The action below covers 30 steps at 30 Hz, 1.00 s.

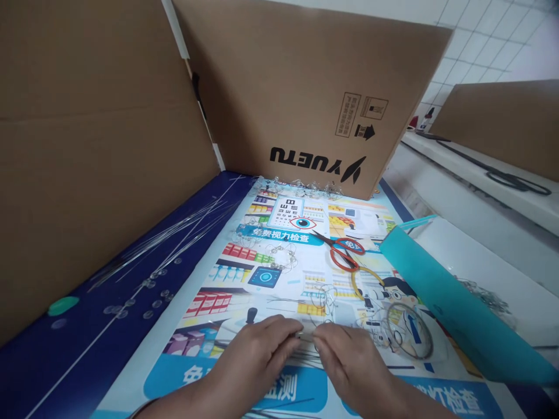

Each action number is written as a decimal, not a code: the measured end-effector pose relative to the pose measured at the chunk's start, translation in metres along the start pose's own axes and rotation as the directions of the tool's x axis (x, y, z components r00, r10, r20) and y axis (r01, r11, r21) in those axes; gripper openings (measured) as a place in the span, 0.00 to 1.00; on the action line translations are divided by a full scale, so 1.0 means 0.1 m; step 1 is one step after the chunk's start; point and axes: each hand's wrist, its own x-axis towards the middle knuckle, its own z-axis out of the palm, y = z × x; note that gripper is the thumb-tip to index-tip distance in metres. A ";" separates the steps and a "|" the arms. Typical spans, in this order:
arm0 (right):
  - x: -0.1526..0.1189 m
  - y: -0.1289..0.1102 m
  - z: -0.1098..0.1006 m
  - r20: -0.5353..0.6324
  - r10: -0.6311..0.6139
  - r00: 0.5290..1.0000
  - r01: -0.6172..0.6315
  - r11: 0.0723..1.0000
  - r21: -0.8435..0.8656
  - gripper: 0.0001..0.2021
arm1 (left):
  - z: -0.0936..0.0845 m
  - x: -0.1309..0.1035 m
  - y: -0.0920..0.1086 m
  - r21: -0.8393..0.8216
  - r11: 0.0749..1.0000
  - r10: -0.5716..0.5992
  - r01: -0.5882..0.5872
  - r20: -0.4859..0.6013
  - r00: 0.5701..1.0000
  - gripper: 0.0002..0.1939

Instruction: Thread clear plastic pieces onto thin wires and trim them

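Note:
My left hand (266, 349) and my right hand (349, 358) meet low in the middle, thumbs and forefingers pinched a short way apart. Between the fingertips runs a small piece of thin wire (306, 336); its far details are too small to tell. Below and behind the hands lie more thin wires (305, 355). Just beyond the fingers is a loose tangle of wire (325, 297). Farther off rest orange-handled scissors (345, 253), partly spread, and a ring of clear beads (283, 256). A coil of wire (408, 331) lies right of my right hand.
Cardboard panels (305, 87) wall the back and left. A teal box (454, 314) holding metal wire pieces (484, 299) stands at the right. On the left lie straight wires (174, 233), clear discs (116, 311) and a green oval piece (63, 305). A printed poster (205, 279) covers the table.

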 end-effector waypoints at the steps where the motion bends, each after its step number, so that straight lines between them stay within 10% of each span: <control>1: 0.00 0.01 0.01 -0.006 0.001 1.000 -0.001 1.000 0.011 0.10 | 0.00 0.00 -0.01 0.004 1.000 0.001 -0.001 -0.023 1.000 0.10; 10: 0.00 0.03 0.03 0.002 -0.027 1.000 0.027 0.999 -0.046 0.12 | -0.06 0.01 0.01 0.045 0.997 0.066 -0.065 -0.025 0.998 0.11; 19: 0.05 0.05 -0.10 0.270 -0.025 0.962 0.044 0.997 -0.062 0.11 | -0.18 0.04 0.03 0.439 0.861 0.206 -0.258 0.162 0.965 0.09; 25: 0.13 0.03 -0.26 0.399 -0.091 0.913 0.061 0.994 0.086 0.12 | -0.24 0.05 0.01 0.325 0.847 0.359 -0.421 0.233 0.904 0.10; 30: 0.13 0.05 -0.27 0.348 -0.009 0.937 -0.045 0.988 0.147 0.11 | -0.22 0.04 0.03 0.188 0.957 0.188 -0.223 0.186 0.964 0.06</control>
